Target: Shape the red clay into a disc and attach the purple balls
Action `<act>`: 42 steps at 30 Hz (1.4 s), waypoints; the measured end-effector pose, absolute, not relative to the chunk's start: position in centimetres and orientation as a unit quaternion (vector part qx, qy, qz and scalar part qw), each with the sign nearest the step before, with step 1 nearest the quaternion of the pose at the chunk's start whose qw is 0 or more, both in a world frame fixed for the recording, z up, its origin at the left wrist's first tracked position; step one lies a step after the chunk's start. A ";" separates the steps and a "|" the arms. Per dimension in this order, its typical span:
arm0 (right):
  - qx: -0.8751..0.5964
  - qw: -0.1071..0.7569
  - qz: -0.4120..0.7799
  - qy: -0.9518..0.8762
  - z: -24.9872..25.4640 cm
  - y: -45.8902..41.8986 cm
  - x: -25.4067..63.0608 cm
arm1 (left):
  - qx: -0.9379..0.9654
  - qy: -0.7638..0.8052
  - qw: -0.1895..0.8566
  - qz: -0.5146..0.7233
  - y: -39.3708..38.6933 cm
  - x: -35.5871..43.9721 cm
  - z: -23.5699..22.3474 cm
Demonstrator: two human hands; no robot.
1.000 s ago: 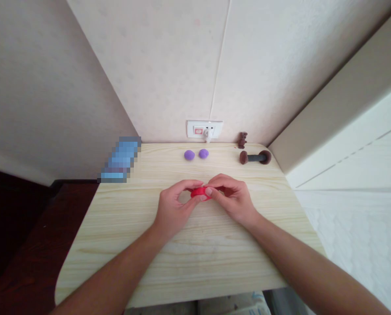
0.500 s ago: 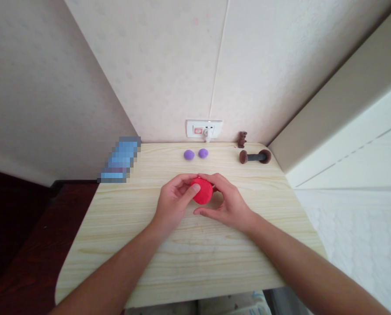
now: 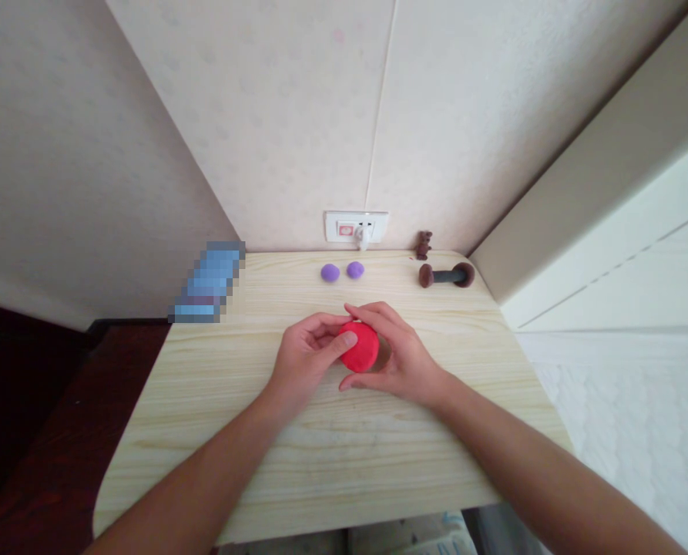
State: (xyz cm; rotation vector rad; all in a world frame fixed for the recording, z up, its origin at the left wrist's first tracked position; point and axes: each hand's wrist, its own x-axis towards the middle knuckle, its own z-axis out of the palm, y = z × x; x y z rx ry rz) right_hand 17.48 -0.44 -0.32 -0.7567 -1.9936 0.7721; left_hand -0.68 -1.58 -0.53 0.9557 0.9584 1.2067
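Observation:
A round, flattened red disc of what looks like modelling clay point(image 3: 362, 353) is held above the middle of the table. My left hand point(image 3: 309, 351) is closed on its left side, with the thumb pressed on the face and the fingers behind. My right hand point(image 3: 404, 354) curves round the disc in a C shape. Its fingers meet the upper rim and its thumb lies along the lower rim, while a gap shows between disc and palm. Behind my hands, two small purple lumps point(image 3: 330, 273) lie side by side on the table.
On the wood-grain table point(image 3: 320, 478), a brown dumbbell-shaped piece with a dark bar point(image 3: 448, 276) and a small brown bear figure point(image 3: 423, 244) sit at the back right. A pixelated blue object point(image 3: 210, 281) is at the back left. A plug fills the wall socket point(image 3: 356, 227).
The red disc has shifted slightly down and to the right, and its lower rim is now closer to my right thumb. The purple lumps and brown pieces stay put on the table.

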 end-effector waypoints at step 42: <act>-0.302 0.393 0.299 -0.815 -0.2 -0.7 17.3 | 0.370 0.356 0.741 0.433 -2.0 0.0 -0.4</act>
